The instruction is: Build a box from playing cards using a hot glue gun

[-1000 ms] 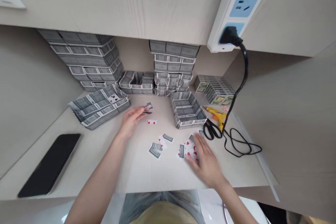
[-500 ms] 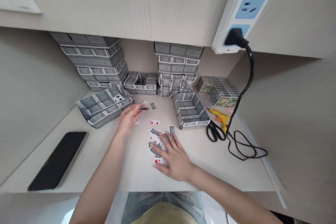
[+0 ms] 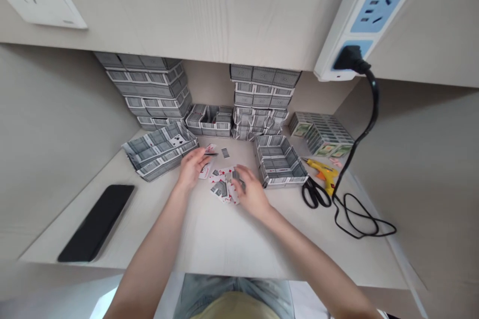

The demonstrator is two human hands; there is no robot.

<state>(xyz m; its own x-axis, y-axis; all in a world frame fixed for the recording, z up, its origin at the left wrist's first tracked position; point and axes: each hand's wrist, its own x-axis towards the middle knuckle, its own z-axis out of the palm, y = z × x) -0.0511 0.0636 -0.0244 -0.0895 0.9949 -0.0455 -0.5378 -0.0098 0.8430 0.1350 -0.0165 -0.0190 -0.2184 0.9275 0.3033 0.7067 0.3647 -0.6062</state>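
My left hand (image 3: 191, 167) is closed around a few playing cards (image 3: 211, 150), beside the left card-made tray. Under its fingertips, another card (image 3: 204, 170) lies on the table. A loose pile of playing cards (image 3: 221, 189), some face up and some face down, spreads between my hands. At the pile's right edge is my right hand (image 3: 250, 189), its fingers bent and apart over the cards; whether it grips one is hidden. One small grey card piece (image 3: 225, 152) lies behind the pile.
Card-made trays (image 3: 160, 152) (image 3: 282, 162) stand left and right, with card stacks (image 3: 262, 102) behind. Black scissors (image 3: 315, 193), a yellow glue gun (image 3: 325, 172) and a cable (image 3: 359, 214) lie right. A black phone (image 3: 98, 222) lies left.
My right hand has moved away from the front edge, and the cards are now bunched closer to my left hand. My left hand still holds its cards. The view has shifted slightly.
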